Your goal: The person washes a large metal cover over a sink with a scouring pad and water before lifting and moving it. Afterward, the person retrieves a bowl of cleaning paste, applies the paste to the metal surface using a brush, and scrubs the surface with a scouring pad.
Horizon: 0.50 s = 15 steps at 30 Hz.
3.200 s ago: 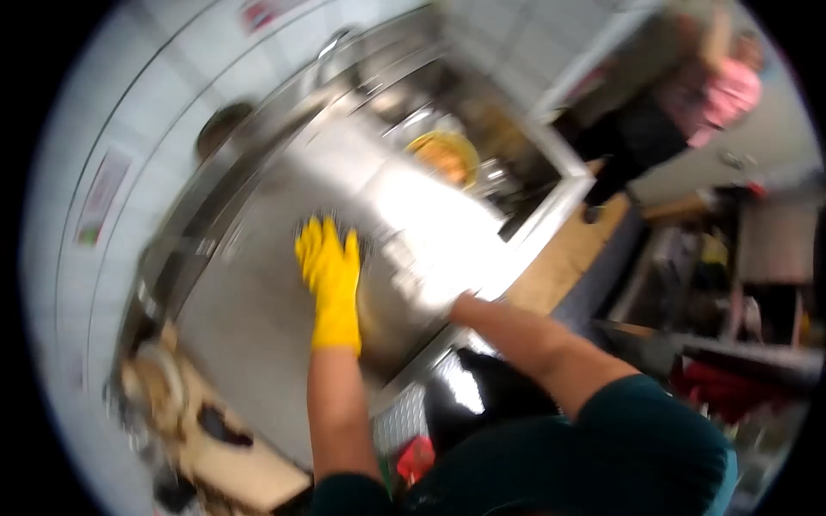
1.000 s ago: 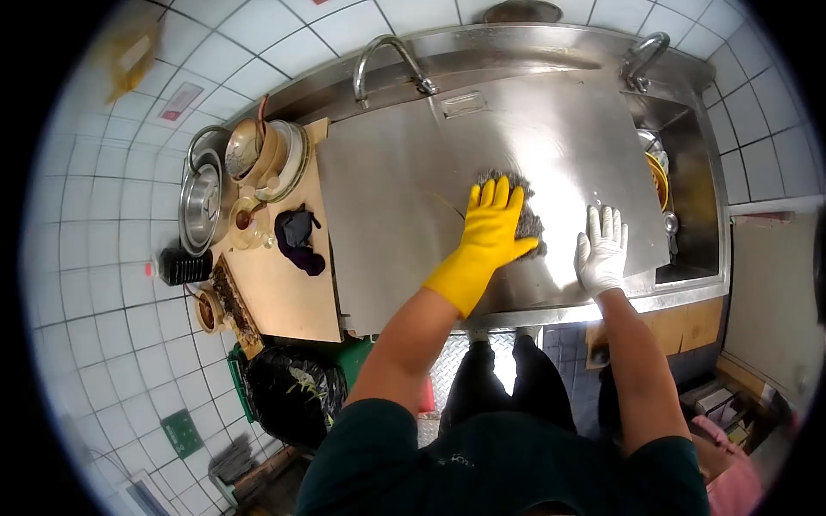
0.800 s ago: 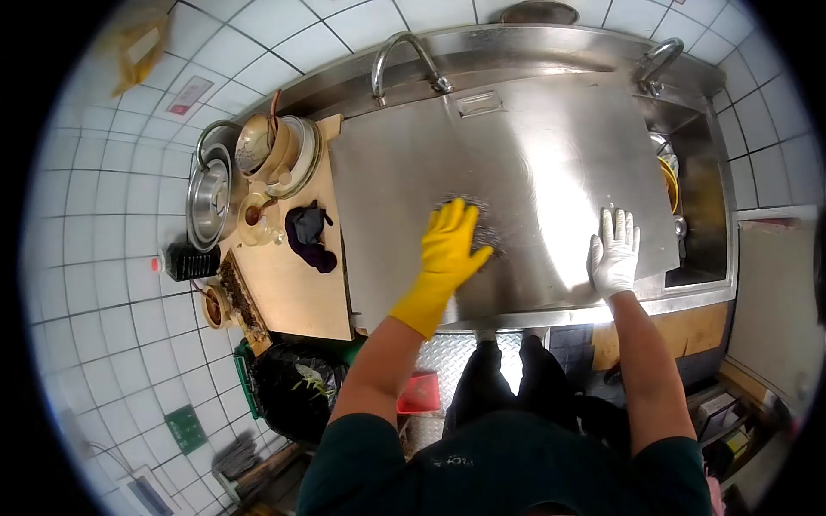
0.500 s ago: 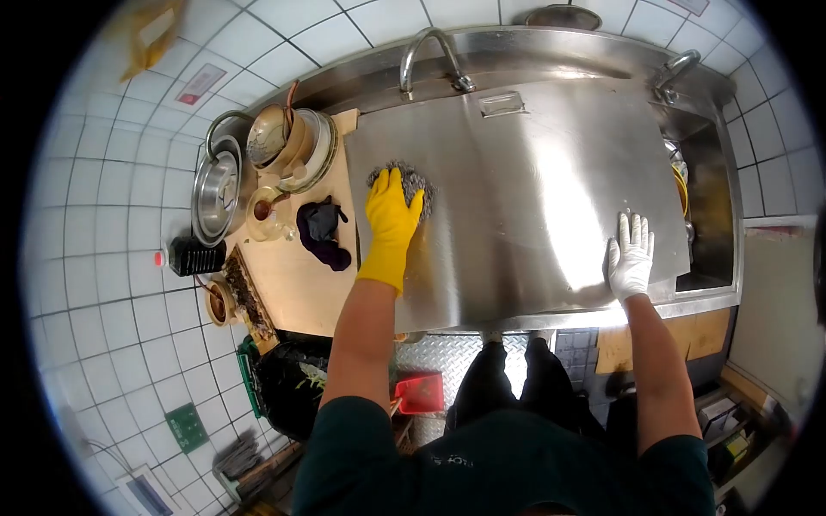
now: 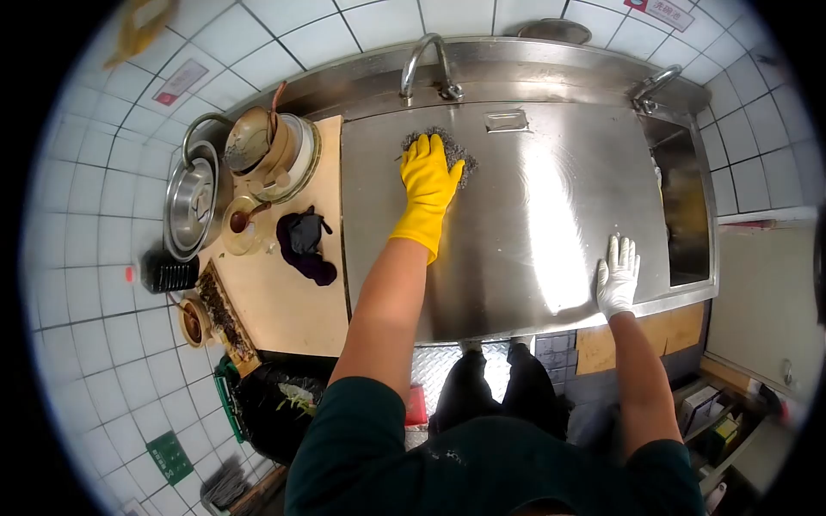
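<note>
The left hand (image 5: 429,182), fingers nearly together, thumb apart, lay over the scourer (image 5: 466,172), whose long axis slanted from far left to near right on the steel sheet (image 5: 490,249). The right hand (image 5: 617,279) rested flat, fingers slightly spread.

two gloved hands (image 5: 428,182) (image 5: 618,282), one scouring pad (image 5: 456,150), one red-capped bottle (image 5: 172,272), one green sign (image 5: 169,457)

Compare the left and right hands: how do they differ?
The left hand wears a long yellow glove; the right hand wears a shorter white glove. The left hand lies on a grey pad; no pad shows at the right hand, which is nearer the basin. Both are palm down over the metal surface.
</note>
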### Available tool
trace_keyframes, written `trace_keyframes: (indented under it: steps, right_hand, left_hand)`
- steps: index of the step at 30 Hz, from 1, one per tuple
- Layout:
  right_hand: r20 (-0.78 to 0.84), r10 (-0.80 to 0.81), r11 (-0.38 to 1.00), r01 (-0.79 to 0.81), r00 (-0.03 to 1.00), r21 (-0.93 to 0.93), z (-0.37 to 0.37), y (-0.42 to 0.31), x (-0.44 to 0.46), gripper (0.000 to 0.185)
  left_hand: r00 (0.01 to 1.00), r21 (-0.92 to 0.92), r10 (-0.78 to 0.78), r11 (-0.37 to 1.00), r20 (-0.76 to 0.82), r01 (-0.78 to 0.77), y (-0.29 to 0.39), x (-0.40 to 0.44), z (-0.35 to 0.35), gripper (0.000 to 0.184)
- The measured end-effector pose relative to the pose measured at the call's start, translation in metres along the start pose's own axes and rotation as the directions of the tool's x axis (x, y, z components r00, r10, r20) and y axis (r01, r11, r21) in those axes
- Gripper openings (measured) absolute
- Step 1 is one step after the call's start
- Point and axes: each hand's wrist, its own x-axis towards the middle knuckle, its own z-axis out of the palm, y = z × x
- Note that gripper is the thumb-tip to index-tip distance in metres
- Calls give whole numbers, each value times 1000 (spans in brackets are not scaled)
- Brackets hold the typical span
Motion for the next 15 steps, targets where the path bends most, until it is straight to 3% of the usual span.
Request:
trace_keyframes:
  steps: [11, 15]
  right_hand:
    - [-13, -8, 1000, 8, 1000, 27, -6, 3, 19, 70]
    - [0, 6, 998, -6, 1000, 61, -11, 0, 19, 72]
  left_hand:
    - [987, -117, 146, 984, 66, -137, -8, -50, -45, 73]
    - [987, 12, 117, 993, 114, -119, -45, -53, -62, 76]
